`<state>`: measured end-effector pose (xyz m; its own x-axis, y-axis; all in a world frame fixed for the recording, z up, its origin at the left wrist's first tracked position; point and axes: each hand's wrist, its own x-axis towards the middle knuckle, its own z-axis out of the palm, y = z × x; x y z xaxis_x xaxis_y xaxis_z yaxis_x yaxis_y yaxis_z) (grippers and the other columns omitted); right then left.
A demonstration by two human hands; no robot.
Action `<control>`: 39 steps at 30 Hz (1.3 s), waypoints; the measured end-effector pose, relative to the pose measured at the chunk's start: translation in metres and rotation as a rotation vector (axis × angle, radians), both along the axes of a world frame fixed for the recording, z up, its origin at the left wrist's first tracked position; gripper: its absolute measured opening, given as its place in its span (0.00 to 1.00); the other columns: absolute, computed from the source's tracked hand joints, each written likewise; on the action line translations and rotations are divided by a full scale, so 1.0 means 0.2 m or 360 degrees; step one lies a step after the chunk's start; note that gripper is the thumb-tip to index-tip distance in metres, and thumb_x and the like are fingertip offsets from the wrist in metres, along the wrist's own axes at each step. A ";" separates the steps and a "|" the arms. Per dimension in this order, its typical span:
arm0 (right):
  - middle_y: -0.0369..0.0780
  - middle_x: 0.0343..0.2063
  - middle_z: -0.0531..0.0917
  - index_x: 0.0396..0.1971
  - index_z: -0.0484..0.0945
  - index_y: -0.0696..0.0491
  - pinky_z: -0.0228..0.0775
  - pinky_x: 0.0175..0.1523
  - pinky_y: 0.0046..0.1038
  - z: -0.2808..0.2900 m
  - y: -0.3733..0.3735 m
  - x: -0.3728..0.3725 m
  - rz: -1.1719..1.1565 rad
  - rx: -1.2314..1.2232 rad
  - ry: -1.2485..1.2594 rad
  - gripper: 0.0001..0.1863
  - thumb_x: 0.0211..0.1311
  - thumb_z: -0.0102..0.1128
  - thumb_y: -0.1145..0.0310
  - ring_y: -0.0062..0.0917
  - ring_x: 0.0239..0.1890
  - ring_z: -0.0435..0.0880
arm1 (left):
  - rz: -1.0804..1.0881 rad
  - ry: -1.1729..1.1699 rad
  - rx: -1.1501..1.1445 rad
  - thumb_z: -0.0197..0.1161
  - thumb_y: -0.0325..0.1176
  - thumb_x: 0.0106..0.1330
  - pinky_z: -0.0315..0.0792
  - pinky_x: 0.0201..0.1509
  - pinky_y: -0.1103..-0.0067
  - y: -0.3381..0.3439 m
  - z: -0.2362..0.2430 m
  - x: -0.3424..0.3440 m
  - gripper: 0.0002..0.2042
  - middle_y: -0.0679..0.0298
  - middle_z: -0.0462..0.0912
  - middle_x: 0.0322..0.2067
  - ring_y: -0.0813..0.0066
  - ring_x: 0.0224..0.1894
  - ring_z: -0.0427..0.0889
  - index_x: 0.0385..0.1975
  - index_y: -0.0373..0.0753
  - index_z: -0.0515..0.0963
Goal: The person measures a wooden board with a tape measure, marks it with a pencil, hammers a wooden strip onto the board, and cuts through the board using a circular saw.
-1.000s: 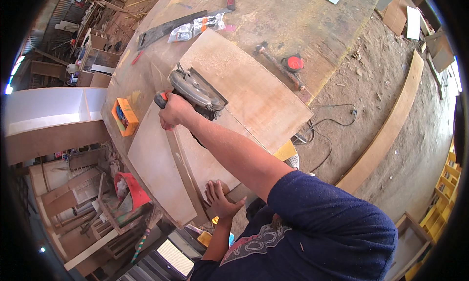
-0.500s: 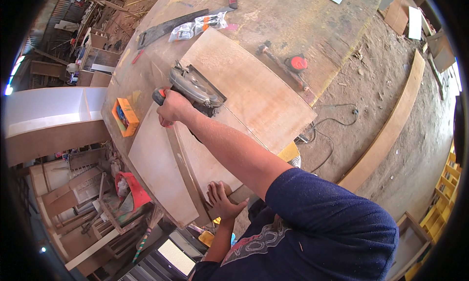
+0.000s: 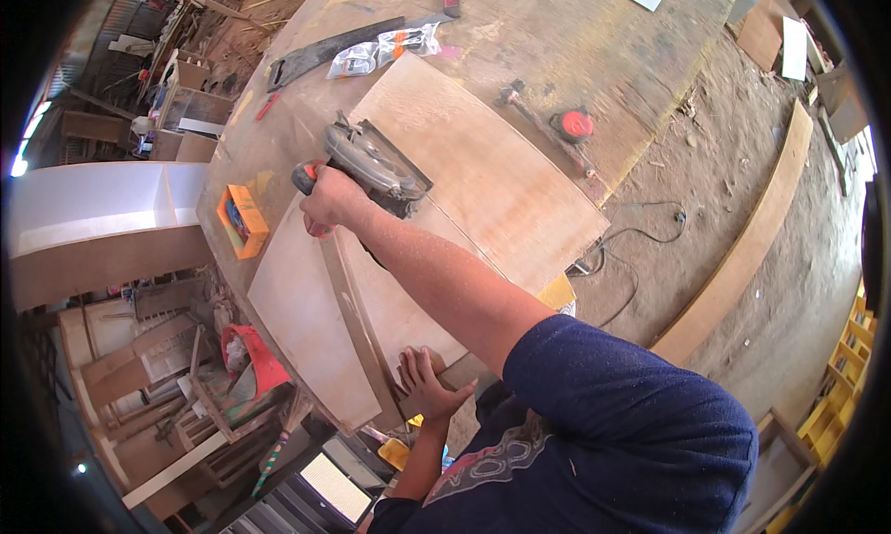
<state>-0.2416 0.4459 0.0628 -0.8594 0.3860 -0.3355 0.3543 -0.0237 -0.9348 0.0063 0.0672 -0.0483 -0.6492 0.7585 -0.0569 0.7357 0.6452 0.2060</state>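
A circular saw (image 3: pixel 376 167) rests on a pale wooden board (image 3: pixel 506 177), at the far left end of a straight cut line that runs back toward my body. My right hand (image 3: pixel 332 200) is wrapped round the saw's rear handle, with the arm stretched across the board. Near me, my left hand (image 3: pixel 427 392) lies with fingers spread on the board's near edge, beside a long narrow wooden strip (image 3: pixel 351 321) laid over the panel. The saw's blade is hidden beneath its body.
On the worktable (image 3: pixel 557 33) lie a handsaw (image 3: pixel 320 56), clear plastic packets (image 3: pixel 385 51), a hammer (image 3: pixel 543 130), a red-and-black tape measure (image 3: pixel 573 124) and an orange box (image 3: pixel 243 221). A black cable (image 3: pixel 650 234) trails over the ground at right, near a long plank (image 3: pixel 742 246).
The whole view has shifted slightly. Both hands and the saw keep about the same places on the board.
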 end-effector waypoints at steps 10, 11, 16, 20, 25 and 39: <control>0.56 0.49 0.91 0.60 0.80 0.65 0.86 0.60 0.43 -0.02 0.02 -0.07 -0.0003 -0.0018 0.0027 0.28 0.59 0.66 0.68 0.47 0.54 0.93 | -0.0010 0.0004 0.0012 0.66 0.88 0.50 0.51 0.84 0.38 -0.03 -0.03 0.00 0.70 0.34 0.59 0.81 0.26 0.84 0.53 0.81 0.30 0.63; 0.56 0.47 0.92 0.59 0.80 0.67 0.87 0.56 0.41 -0.02 0.02 -0.08 -0.0005 0.0016 0.0043 0.28 0.60 0.67 0.68 0.45 0.51 0.94 | -0.0011 -0.0005 0.0012 0.67 0.88 0.50 0.51 0.84 0.38 -0.03 -0.03 0.00 0.70 0.34 0.59 0.81 0.26 0.84 0.53 0.81 0.30 0.63; 0.57 0.49 0.91 0.60 0.80 0.67 0.85 0.61 0.42 -0.04 0.02 -0.14 -0.0094 0.0073 0.0046 0.30 0.60 0.68 0.67 0.46 0.55 0.93 | -0.0002 -0.0028 -0.0010 0.74 0.81 0.48 0.50 0.85 0.39 -0.02 -0.02 0.00 0.68 0.35 0.59 0.81 0.28 0.84 0.53 0.80 0.30 0.64; 0.57 0.52 0.90 0.64 0.79 0.64 0.83 0.64 0.42 -0.01 0.04 -0.13 -0.0053 -0.0062 0.0096 0.33 0.59 0.70 0.66 0.48 0.58 0.91 | 0.0025 -0.0011 -0.0018 0.76 0.78 0.49 0.49 0.86 0.39 -0.02 -0.02 0.01 0.66 0.36 0.60 0.82 0.29 0.85 0.53 0.80 0.30 0.65; 0.57 0.55 0.90 0.68 0.78 0.60 0.82 0.66 0.42 -0.01 0.06 -0.18 -0.0077 -0.0009 0.0069 0.35 0.59 0.70 0.66 0.48 0.60 0.90 | 0.0021 -0.0016 -0.0028 0.73 0.81 0.49 0.49 0.86 0.39 -0.01 -0.02 -0.01 0.66 0.35 0.60 0.81 0.29 0.85 0.54 0.79 0.31 0.66; 0.58 0.56 0.89 0.66 0.79 0.62 0.82 0.67 0.42 -0.01 0.08 -0.28 -0.0043 -0.0022 0.0078 0.34 0.60 0.69 0.64 0.48 0.60 0.90 | 0.0012 -0.0017 -0.0065 0.80 0.80 0.42 0.51 0.85 0.37 -0.04 -0.03 -0.01 0.71 0.34 0.60 0.80 0.26 0.84 0.54 0.79 0.30 0.65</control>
<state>-0.2981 0.4625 0.0616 -0.8642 0.4047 -0.2989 0.3074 -0.0455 -0.9505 0.0049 0.0593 -0.0537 -0.6540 0.7505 -0.0949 0.7288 0.6587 0.1871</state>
